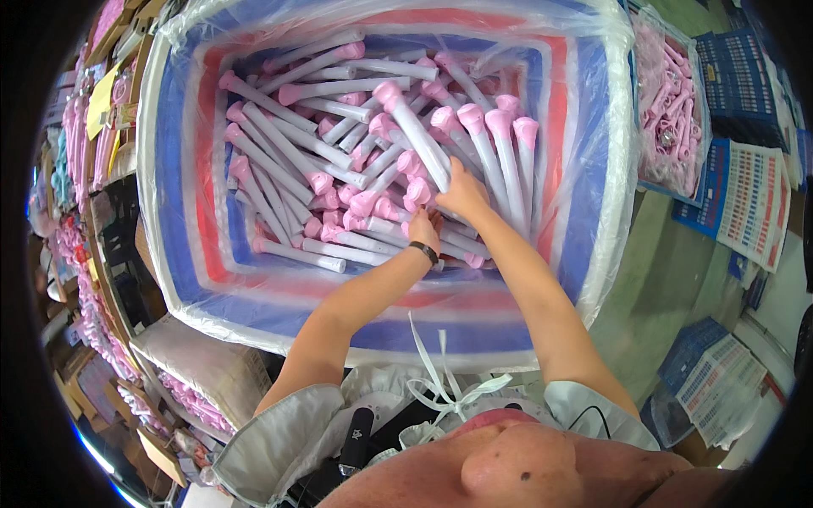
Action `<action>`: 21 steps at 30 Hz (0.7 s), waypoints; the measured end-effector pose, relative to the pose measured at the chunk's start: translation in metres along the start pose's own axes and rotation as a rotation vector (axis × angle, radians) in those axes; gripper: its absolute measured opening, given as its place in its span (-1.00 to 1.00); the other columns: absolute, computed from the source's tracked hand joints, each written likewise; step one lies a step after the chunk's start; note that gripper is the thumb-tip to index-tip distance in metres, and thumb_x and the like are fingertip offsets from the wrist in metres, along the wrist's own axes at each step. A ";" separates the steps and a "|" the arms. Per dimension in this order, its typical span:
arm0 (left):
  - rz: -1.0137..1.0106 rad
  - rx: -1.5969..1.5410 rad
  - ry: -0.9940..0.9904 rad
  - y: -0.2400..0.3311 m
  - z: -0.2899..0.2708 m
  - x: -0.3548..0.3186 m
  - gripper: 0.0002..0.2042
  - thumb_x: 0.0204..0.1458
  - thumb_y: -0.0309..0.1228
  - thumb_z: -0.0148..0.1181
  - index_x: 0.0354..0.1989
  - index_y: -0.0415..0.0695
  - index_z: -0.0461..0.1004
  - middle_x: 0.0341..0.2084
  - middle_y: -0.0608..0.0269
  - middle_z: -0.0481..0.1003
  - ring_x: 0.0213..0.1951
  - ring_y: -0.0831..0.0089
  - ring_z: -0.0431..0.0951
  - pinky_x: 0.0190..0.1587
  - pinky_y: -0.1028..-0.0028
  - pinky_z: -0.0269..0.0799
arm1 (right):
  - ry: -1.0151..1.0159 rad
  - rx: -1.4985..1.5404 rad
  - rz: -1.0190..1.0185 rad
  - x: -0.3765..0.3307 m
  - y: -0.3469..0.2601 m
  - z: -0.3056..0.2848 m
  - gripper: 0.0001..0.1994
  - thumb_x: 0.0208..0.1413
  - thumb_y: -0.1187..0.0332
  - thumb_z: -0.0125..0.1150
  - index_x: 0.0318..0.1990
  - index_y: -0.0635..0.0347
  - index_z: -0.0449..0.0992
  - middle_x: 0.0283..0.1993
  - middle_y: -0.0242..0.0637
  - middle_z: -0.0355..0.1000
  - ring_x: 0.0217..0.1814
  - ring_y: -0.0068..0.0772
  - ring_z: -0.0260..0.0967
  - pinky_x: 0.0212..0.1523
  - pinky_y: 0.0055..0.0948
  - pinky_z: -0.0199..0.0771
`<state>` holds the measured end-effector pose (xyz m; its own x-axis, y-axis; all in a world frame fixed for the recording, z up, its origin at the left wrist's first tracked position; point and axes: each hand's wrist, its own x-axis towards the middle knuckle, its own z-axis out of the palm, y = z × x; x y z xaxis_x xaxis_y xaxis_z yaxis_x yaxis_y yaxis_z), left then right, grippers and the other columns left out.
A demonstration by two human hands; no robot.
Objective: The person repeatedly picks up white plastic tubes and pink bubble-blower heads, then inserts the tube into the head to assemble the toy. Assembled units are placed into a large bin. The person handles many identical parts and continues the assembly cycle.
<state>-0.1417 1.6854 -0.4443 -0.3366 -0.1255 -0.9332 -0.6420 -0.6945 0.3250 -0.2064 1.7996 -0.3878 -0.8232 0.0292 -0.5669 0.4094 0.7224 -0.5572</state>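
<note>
A large bin (174, 203) lined with clear plastic holds a jumble of white tubes with pink knobbed ends. Near its middle, my right hand (463, 191) is closed round the lower end of one such white tube (417, 135), whose pink head points up and to the left. Just to the left and nearer to me is my left hand (425, 227), with a dark band on the wrist. Its fingers are curled in among the pink heads; what they hold is partly hidden. A pink head (417, 194) lies right beyond those fingers.
Right of the bin stands a blue-edged crate (671, 110) of pink parts in clear plastic. Printed flat sheets (754, 203) are stacked beyond it. At the left are crowded shelves with pink goods (76, 144) and a wrapped carton (203, 360).
</note>
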 end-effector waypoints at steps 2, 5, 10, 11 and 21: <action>-0.040 -0.058 -0.045 0.007 0.004 0.010 -0.76 0.18 -0.30 -0.14 -0.05 -0.09 0.29 -0.31 0.29 0.38 -0.28 0.40 0.39 -0.12 0.41 0.33 | 0.115 0.079 0.023 -0.025 0.001 -0.002 -0.22 -0.28 0.32 0.25 0.18 0.25 0.05 0.03 0.13 0.28 0.00 0.19 0.30 -0.02 -0.09 0.34; -0.016 -0.061 -0.186 0.011 0.015 0.019 -0.78 0.19 -0.28 -0.12 -0.05 -0.03 0.31 -0.33 0.41 0.38 -0.28 0.51 0.38 -0.15 0.48 0.29 | 0.288 0.117 0.103 -0.064 0.012 -0.004 -0.20 -0.26 0.29 0.26 0.21 0.26 0.02 0.08 0.13 0.23 0.07 0.15 0.25 0.03 -0.12 0.30; 0.180 -0.115 -0.103 0.011 0.058 0.036 -0.80 0.19 -0.19 -0.12 -0.21 -0.03 0.32 -0.41 0.45 0.37 -0.38 0.59 0.37 -0.32 0.56 0.30 | 0.368 -0.014 0.210 -0.093 0.028 0.003 -0.13 -0.20 0.25 0.30 0.25 0.32 -0.08 0.16 0.18 0.12 0.18 0.16 0.12 0.15 -0.15 0.18; 0.143 -0.090 0.011 0.010 0.063 0.037 -0.78 0.19 -0.17 -0.12 -0.21 -0.03 0.32 -0.42 0.45 0.38 -0.39 0.60 0.37 -0.34 0.58 0.30 | 0.315 0.001 0.253 -0.096 0.029 0.005 -0.09 -0.20 0.21 0.32 0.26 0.30 -0.12 0.15 0.20 0.11 0.19 0.17 0.10 0.16 -0.15 0.17; -0.198 -0.278 -0.264 -0.001 0.070 0.043 -0.54 0.14 0.04 -0.23 -0.15 -0.06 0.46 -0.23 0.28 0.52 -0.19 0.32 0.51 -0.07 0.30 0.40 | 0.717 0.109 0.085 -0.045 0.058 -0.045 -0.47 0.11 0.14 0.01 0.09 0.41 0.20 0.09 0.14 0.21 0.18 0.10 0.13 0.20 -0.18 0.08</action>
<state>-0.2039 1.7304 -0.4740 -0.4135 0.1894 -0.8906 -0.5139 -0.8560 0.0566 -0.1633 1.8713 -0.3674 -0.8269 0.5542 -0.0955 0.4896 0.6259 -0.6071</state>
